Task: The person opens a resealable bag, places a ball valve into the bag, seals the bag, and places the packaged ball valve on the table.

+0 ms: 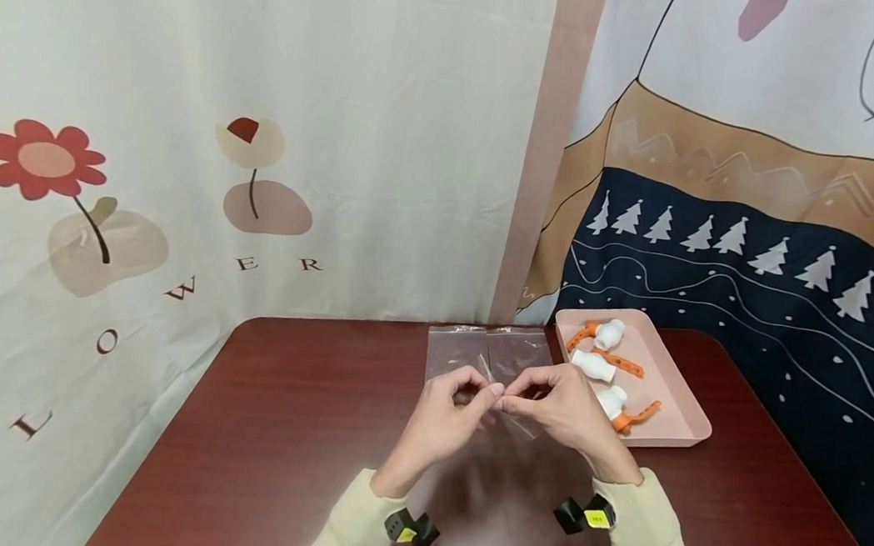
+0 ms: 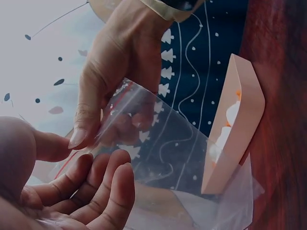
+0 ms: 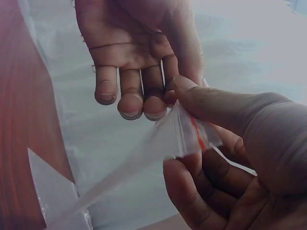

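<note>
A clear zip-lock bag [image 2: 168, 143] with a red line along its seal hangs between both hands above the table. My left hand [image 1: 445, 415] pinches the bag's top edge between thumb and index finger, its other fingers loosely bent. Close against it, my right hand [image 1: 567, 410] also pinches the edge, thumb on one side and fingers on the other. In the right wrist view the bag [image 3: 187, 134] is seen nearly edge-on. The fingertips of the two hands almost meet, and nothing shows inside the bag.
Further clear bags [image 1: 518, 345] lie flat at the table's back edge. Right of them, a pink tray [image 1: 669, 404] holds several white bulb-shaped pieces [image 1: 593, 366] and orange perforated strips [image 1: 622, 364]. Printed curtains [image 1: 385, 136] hang behind the dark red table [image 1: 285, 431].
</note>
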Tool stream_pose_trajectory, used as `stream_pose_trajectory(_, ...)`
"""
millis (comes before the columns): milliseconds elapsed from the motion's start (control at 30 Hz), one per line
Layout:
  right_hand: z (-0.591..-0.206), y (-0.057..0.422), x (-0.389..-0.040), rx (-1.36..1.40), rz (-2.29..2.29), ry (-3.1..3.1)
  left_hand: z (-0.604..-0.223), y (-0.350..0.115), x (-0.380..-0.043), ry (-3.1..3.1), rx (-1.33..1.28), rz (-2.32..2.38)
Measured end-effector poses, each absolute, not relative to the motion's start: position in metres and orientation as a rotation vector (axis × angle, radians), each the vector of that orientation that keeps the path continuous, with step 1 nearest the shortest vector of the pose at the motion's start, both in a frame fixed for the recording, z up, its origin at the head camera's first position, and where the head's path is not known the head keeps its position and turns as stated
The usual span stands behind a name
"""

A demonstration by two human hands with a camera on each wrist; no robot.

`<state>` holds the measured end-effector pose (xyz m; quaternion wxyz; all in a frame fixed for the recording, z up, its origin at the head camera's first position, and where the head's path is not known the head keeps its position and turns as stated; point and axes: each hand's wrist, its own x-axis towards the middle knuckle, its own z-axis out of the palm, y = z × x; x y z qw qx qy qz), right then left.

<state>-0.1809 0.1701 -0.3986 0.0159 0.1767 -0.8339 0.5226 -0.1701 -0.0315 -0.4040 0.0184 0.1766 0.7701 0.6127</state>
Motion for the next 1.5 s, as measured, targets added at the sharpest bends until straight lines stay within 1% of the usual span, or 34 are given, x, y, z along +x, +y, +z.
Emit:
stream_pose_trajectory(333, -0.399, 0.17, -0.182, 0.601, 1.824, -2.572, -0.404, -0.035, -0.174, 2.291, 0.547, 1.939)
stream_pose_trajectory(667, -0.399, 0.168, -0.185, 0.541, 1.892, -2.631, -0.4, -0.036, -0.176, 2.271, 0.54, 1.964)
stream_pose_trajectory(800, -0.399, 0.166, -0.184, 0.536, 1.849, -2.641, -0.4, -0.036, -0.176, 2.258, 0.529, 1.979)
stream_pose_trajectory(1100, -0.398, 0.158, -0.177, 0.673, 1.563, -2.536, -0.405, -0.033, -0.175, 2.265, 0.527, 1.916)
stream_pose_trajectory(1500, -0.398, 0.154, -0.175, 0.699, 1.547, -2.632, -0.406, -0.034, -0.177, 2.108, 0.529, 2.004)
